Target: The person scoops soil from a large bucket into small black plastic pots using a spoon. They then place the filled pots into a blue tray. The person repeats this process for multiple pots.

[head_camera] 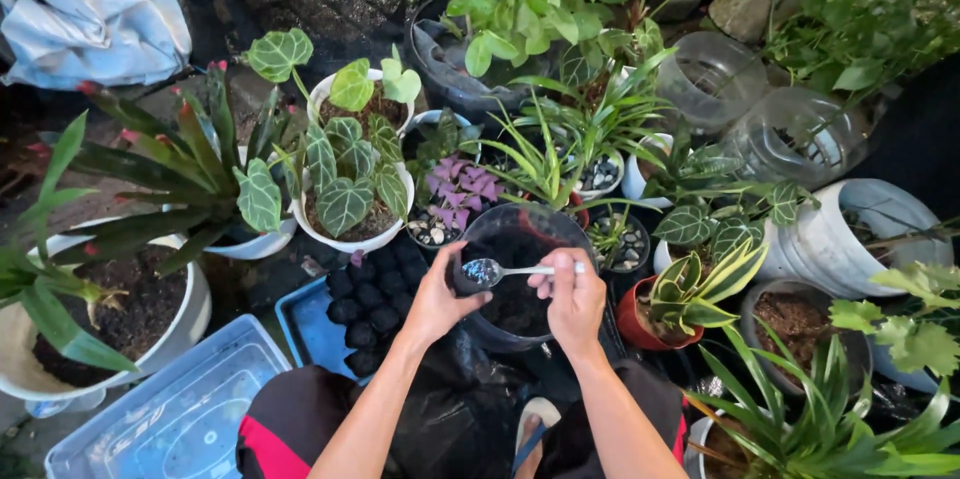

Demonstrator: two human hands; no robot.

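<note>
A dense ring of potted plants is crowding the ground: a wide white plastic pot of dark soil (150, 314) is sitting at the left, a white round pot of vein-patterned green leaves (345, 201) is standing just left of centre, and a tilted white plastic bucket (850, 239) is lying to the right. In the middle a round black plastic pot filled with dark soil (515, 274) is standing just in front of the person's knees. A blue rectangular seedling tray of small black pots (315, 324) is sitting just beside it on the left, and a small red-orange pot with a striped green plant (645, 324) on the right.

The left hand (437, 301) is curling round the black pot's near rim, steadying it. The right hand (575, 297) is pinching the handle of a small silver metal spoon (490, 271), holding its bowl over the soil. Keeping the spoon level and the pot braced looks like the careful way. Long striped leaves are leaning over the far rim, and the neighbouring pots are leaving little elbow room.
</note>
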